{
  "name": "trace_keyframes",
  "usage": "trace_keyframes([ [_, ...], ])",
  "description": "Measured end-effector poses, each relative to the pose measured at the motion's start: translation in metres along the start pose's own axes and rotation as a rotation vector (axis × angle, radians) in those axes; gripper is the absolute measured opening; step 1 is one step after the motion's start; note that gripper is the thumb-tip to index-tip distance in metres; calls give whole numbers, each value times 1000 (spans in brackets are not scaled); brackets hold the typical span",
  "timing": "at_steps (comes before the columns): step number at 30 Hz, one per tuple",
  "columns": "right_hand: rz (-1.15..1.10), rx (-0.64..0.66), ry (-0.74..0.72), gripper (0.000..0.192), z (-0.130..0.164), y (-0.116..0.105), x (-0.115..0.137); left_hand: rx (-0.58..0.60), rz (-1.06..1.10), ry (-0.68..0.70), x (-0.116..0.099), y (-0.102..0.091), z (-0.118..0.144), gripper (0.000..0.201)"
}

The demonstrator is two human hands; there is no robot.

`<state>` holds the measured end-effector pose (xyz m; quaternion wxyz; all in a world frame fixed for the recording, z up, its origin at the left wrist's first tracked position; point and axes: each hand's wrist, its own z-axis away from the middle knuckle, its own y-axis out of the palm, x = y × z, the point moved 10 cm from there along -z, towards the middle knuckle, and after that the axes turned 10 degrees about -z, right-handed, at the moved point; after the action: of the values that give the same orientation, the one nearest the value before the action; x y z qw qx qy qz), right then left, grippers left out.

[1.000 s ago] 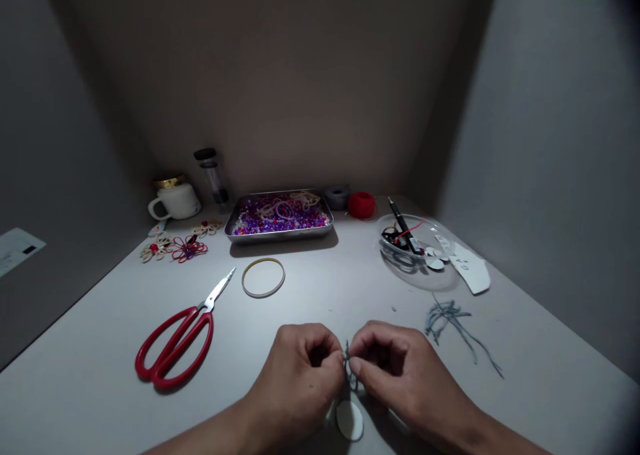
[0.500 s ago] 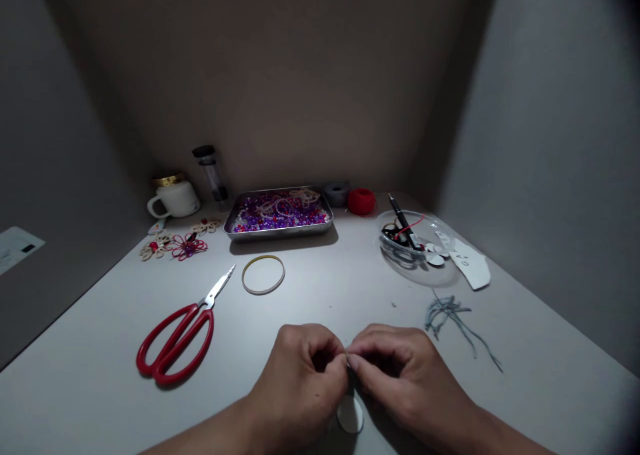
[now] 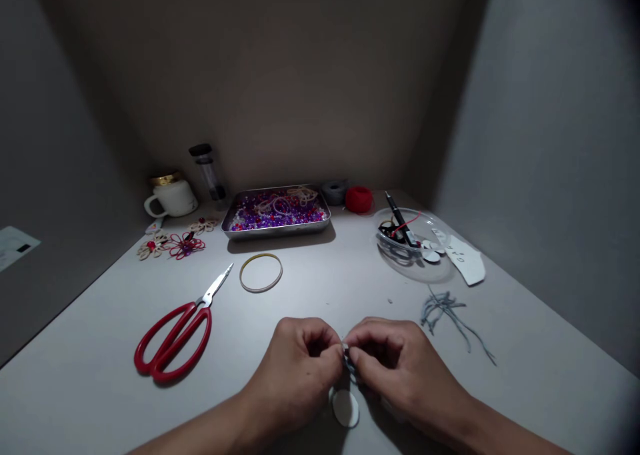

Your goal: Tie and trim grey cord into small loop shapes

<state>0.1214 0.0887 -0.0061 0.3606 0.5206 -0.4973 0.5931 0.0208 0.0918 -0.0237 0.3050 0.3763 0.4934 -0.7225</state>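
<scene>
1. Left hand [image 3: 300,368] and right hand [image 3: 395,368] pinch a tiny cord piece [image 3: 346,356] between meeting fingertips.
2. A white disc [image 3: 346,408] lies just below the pinch.
3. Risk: the cord could slip if either pinch loosens.

The scene is dimly lit from above; the pale grey tabletop [image 3: 310,288] is brightest at centre. A dark shadow is cast toward six o'clock by the shallow metal tray [image 3: 276,228]. Corners are vignetted, edges bowed, and fine detail is possibly blurred.
</scene>
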Motion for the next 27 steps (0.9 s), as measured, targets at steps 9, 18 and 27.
trace_keyframes([
  [9,42,-41,-45,16,0,-2,3,-17,-99,0,-2,0,2,14],
  [18,-201,-4,268,17,-1,5,-27,21,14,-36,2,-1,-2,15],
  [27,-133,-28,156,16,1,0,-19,2,32,-49,5,-2,-2,13],
])
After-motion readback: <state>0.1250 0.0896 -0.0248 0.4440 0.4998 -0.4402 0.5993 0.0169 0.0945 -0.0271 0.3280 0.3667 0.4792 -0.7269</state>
